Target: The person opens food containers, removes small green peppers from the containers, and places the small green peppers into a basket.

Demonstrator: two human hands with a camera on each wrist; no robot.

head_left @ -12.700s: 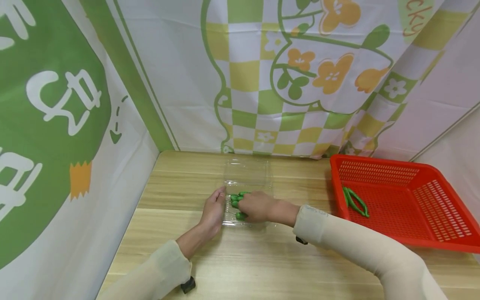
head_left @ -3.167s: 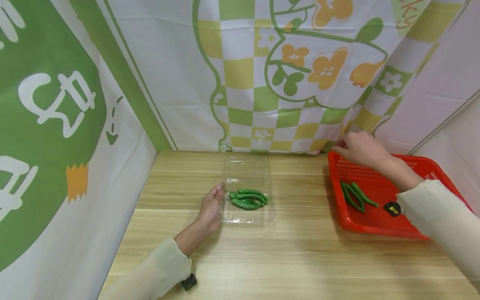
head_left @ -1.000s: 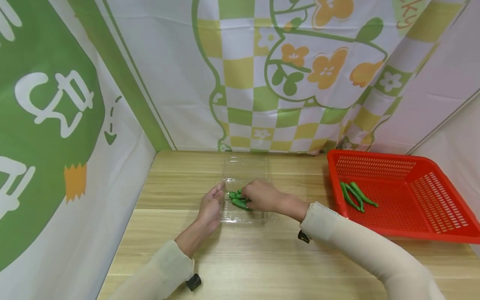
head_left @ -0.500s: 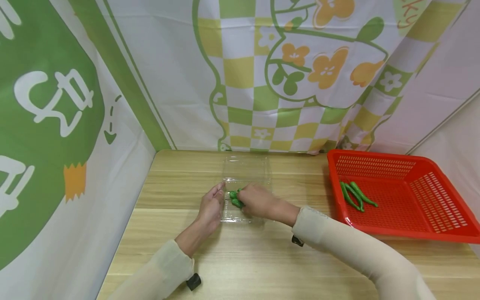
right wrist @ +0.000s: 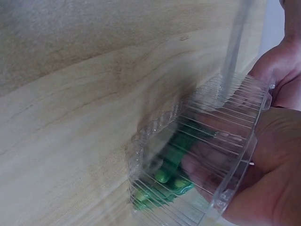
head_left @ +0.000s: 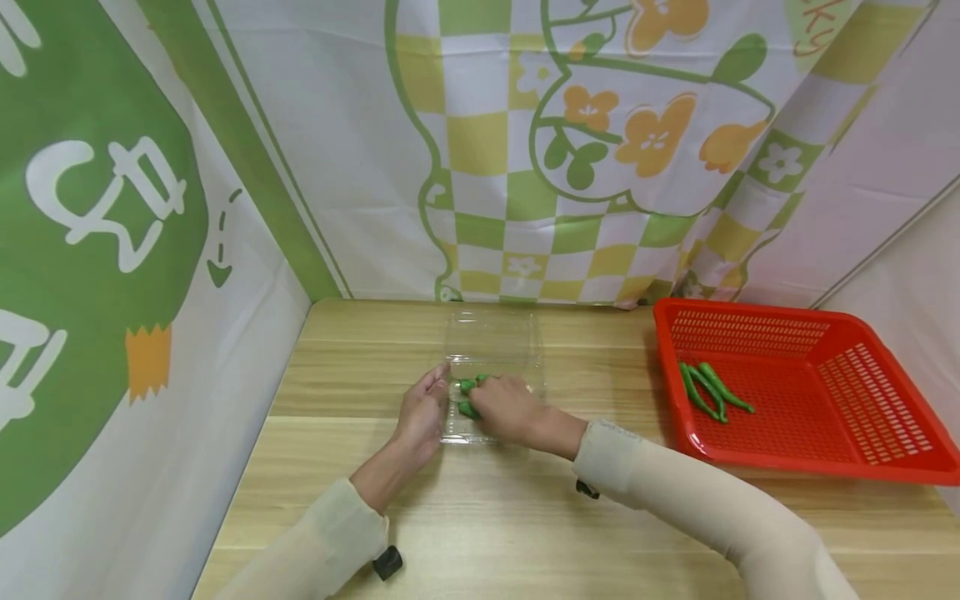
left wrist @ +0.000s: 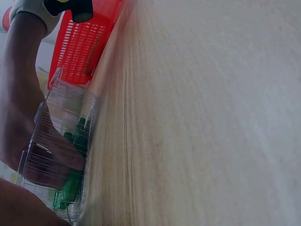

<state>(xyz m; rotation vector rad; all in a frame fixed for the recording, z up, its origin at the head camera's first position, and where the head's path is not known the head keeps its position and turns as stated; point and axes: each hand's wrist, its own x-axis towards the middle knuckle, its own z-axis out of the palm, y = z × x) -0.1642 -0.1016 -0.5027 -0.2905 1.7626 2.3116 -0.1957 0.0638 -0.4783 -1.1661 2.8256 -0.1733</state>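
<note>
A clear plastic clamshell box (head_left: 468,435) lies on the wooden table with its lid folded back. Several green chili peppers (head_left: 467,386) lie in its base, partly covered by my right hand (head_left: 510,411). That hand reaches into the box, its fingers curled round a pepper near the left wall. My left hand (head_left: 422,414) grips the box's left edge, thumb by the rim. In the right wrist view, peppers (right wrist: 174,150) show through the ribbed wall, with the right fingers against them. The left wrist view also shows the right hand (left wrist: 54,165) inside the box.
A red perforated plastic basket (head_left: 810,467) stands at the table's right side, with a few green chili peppers (head_left: 722,390) at its left end. A patterned curtain (head_left: 525,208) hangs behind the table, and a printed cloth wall (head_left: 255,325) borders the left.
My right hand was above the red basket a few seconds ago and is now in the box. Over the last second it slid slightly left among the peppers. The left hand stayed put.
</note>
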